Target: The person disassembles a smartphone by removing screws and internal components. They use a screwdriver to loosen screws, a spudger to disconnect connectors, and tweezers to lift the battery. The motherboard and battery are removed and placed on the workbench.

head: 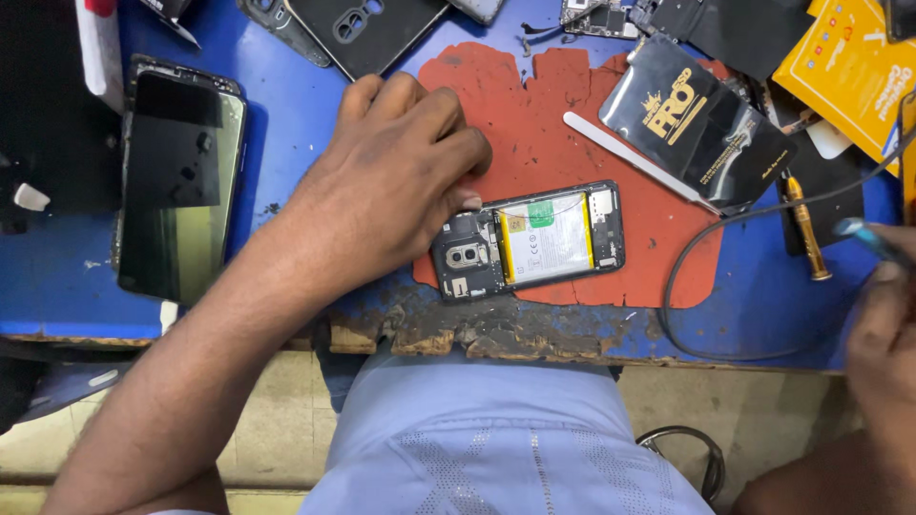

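My left hand (396, 181) presses curled fingers on the opened smartphone (530, 240) lying on the red mat (592, 124). My right hand (883, 334) pinches a blue-handled tool (863, 236). Phone: rigid, light, fragile; grip frame edges, avoiding battery.

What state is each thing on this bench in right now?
Opened phone: back cover off, battery and camera module exposed, lying flat on the red mat.
Left hand: fingertips pressed on the phone's top edge.
Right hand: blurred, holding a blue-tipped tool.
Large phone: screen dark, lying flat.
Black pouch: flat, resting over the white spudger.
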